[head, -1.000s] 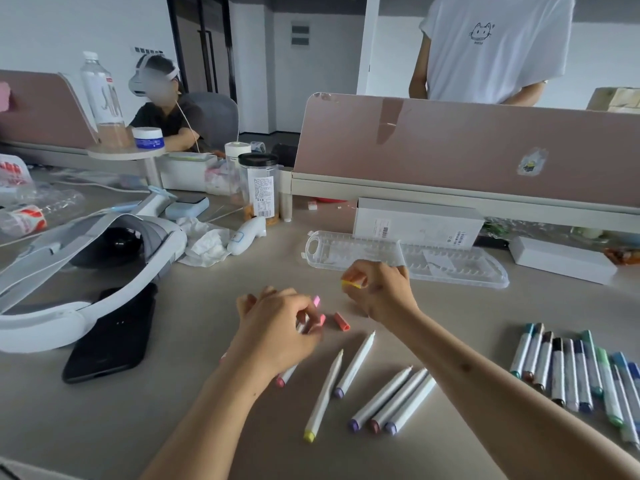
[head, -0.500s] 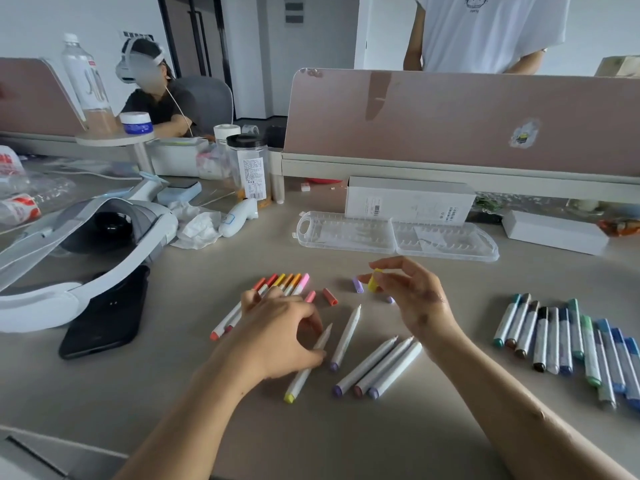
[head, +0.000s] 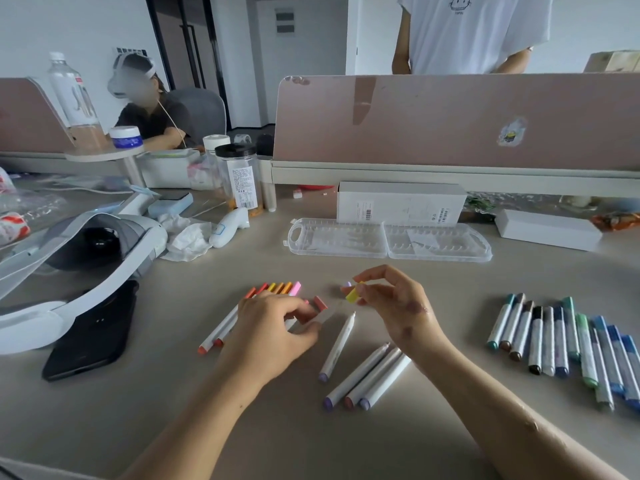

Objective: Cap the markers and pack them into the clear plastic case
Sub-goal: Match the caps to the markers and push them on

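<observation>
The case (head: 388, 252) lies open and empty (nothing packed yet). The right hand (head: 398, 303) pinches a yellow cap (head: 353, 295). The left hand (head: 273, 330) grips a marker (head: 323, 317), and four uncapped markers (head: 367, 375) wait.

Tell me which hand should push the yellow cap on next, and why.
Right. The right hand pinches the yellow cap, close beside the white marker that the left hand grips; the left has no free fingers, so it should probably just steady the marker.
</observation>
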Motion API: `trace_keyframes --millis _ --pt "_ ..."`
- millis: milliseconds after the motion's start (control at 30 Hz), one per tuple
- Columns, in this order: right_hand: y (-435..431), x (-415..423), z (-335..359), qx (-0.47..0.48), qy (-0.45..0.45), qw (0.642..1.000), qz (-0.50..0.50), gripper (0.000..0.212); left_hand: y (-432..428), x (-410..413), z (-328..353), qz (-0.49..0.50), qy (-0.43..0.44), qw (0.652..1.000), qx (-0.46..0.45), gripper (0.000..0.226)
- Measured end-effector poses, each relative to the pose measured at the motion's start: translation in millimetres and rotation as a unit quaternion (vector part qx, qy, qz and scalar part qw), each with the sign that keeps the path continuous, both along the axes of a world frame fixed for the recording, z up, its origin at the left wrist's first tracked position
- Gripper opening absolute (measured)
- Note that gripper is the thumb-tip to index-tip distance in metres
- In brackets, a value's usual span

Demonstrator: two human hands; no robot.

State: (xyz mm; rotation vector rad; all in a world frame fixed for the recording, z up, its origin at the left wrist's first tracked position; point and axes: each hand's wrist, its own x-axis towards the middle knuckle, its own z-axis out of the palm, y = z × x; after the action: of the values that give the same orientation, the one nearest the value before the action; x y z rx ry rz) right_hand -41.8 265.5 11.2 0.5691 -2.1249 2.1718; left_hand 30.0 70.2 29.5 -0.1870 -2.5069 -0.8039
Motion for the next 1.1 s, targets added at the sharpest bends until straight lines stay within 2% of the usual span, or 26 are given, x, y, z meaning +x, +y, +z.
trace_keyframes --millis 133,500,633,767,1100 --pt "-1 0 0 -0.004 0.005 1.000 -0.004 0.004 0 -1 0 -0.014 0.032 0.999 0.030 0.008" --pt "-6 3 2 -0.034 -0.026 0.999 0.033 0.010 -1 -1 -2 -0.039 0.036 0.998 0.038 0.017" --pt "-8 10 9 -0.057 -0.016 0.998 0.038 0.007 -1 -3 -3 -0.050 0.071 0.995 0.046 0.016" --pt "-4 17 17 -0.042 -0.001 0.998 0.046 0.025 0 -1 0 -0.071 0.096 0.986 0.119 0.018" --pt "-2 17 24 0.007 0.034 0.998 0.054 0.029 3 -1 0 -0.087 0.122 0.981 0.128 0.020"
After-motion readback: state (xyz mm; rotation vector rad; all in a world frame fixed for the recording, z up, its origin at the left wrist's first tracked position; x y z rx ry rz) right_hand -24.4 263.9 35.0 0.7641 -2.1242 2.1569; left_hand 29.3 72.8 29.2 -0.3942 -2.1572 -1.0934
